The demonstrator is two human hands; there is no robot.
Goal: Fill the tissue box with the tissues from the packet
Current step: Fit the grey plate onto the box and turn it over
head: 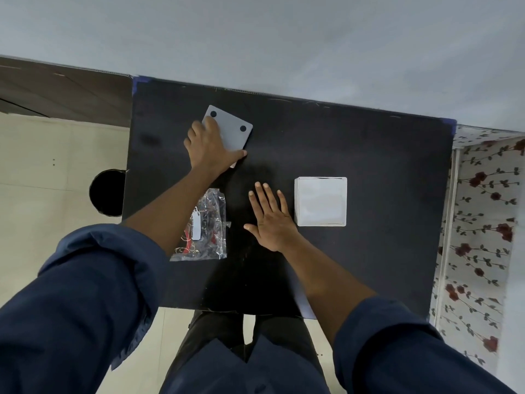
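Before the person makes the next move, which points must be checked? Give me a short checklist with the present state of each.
1. White box stands upright on the black table: ok.
2. Box already filled with tissues: cannot tell; only a pale surface shows on top.
3. Grey panel with two dark dots under the left hand: ok, hand rests on it.
4. Right hand free: ok, flat and open beside the box, not touching it.
5. Plastic packet within reach: ok, near the front edge, partly under the left forearm.
6. Packet emptied: cannot tell.

White tissue box (321, 201) upright, table right; clear packet (206, 226) flat, left.
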